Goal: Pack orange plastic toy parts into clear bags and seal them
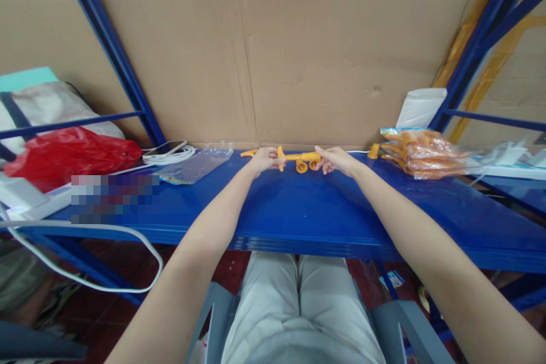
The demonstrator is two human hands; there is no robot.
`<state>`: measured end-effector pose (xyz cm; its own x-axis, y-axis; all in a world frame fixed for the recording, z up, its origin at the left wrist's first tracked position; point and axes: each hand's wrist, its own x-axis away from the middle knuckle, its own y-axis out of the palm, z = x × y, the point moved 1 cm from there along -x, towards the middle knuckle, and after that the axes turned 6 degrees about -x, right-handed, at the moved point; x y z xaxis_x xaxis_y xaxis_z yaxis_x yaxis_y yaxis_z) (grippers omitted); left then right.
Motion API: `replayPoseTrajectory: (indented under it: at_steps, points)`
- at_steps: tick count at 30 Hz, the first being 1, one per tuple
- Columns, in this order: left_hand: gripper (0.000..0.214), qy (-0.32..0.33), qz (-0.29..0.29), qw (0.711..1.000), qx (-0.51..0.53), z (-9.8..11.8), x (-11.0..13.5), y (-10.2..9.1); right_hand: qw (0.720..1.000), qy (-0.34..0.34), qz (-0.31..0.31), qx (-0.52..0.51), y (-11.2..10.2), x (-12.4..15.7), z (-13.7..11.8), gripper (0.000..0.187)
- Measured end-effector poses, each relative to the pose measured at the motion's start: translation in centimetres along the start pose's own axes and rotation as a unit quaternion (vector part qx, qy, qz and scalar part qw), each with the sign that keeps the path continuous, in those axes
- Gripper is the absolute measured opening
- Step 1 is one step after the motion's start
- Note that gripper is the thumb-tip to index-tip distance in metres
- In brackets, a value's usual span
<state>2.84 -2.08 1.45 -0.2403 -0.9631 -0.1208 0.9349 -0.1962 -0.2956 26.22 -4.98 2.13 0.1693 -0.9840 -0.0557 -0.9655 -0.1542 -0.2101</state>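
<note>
Evidently, both hands were at work near the back edge of the glossy blue metal surface, in front of a tall brown cardboard panel. An orange-yellow ribbed plastic rod lay crosswise between them, just above the surface or on it; which of the two could not be told. The left hand had its fingers closed at the rod's left end, beside an upright, curved orange-yellow plastic crosspiece. A slim orange-yellow plastic end stuck out beyond that hand on its far left, though whether it joined the rod was hidden by the fingers. The right hand pinched the rod's right end between thumb and fingers. Two round, cup-shaped orange-yellow pieces sat side by side just below the rod, near the right hand. Farther right stood a small orange plastic cone, next to a clear plastic bag packed with orange parts. To the left lay a flat, clear plastic bag, a coiled white cable and a crumpled red plastic bag.
</note>
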Motion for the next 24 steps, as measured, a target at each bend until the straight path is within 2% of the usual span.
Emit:
replayPoseTrajectory:
  at_steps: [7,14,20,24]
  points:
    - [0.018,0.005,-0.010,1.000,0.023,-0.1,-0.1,-0.2,0.999,0.027,-0.027,-0.008,0.1,-0.1,0.0,0.048]
    - [0.018,0.011,-0.017,1.000,0.024,0.1,0.1,-0.1,0.998,0.062,0.001,0.018,0.5,0.1,-0.3,0.056]
    - [0.018,-0.001,-0.003,1.000,0.016,0.0,0.1,-0.1,0.997,0.065,0.026,-0.016,1.1,0.0,-0.3,0.047]
    - [0.018,-0.003,0.003,1.000,0.017,-0.1,0.0,-0.3,0.996,0.063,-0.033,-0.049,0.9,0.0,-0.2,0.040]
